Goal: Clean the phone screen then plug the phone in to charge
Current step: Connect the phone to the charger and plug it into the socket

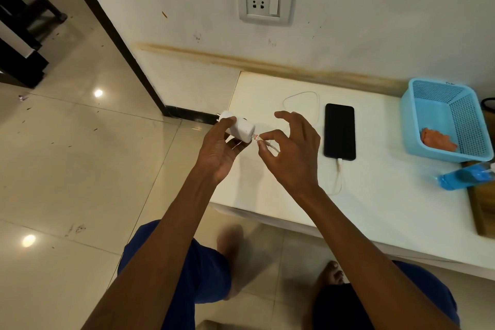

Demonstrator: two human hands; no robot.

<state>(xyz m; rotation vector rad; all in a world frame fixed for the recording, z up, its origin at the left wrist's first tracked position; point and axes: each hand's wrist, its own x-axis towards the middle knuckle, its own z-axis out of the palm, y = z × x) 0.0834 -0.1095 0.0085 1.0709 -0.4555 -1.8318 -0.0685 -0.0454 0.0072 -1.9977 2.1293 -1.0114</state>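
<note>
The right hand (290,153) pinches the cable plug (257,138) between thumb and forefinger, its other fingers spread loose above. The plug's tip sits at the end face of the white charger (239,127); whether it is seated or only touching cannot be told. The left hand (218,151) holds the charger by curled fingers and thumb, its pins pointing up and to the left, away from the plug. So the charger's long axis runs in line with the plug, and the coming push would seem to go leftward along that line. The cable (302,94) loops back over the white table (375,195) and comes round to the near end of the phone (339,131), which lies flat, screen up, just right of the right hand. The wall socket (263,0) is above, well apart from both hands, and looks nearer the left hand.
</note>
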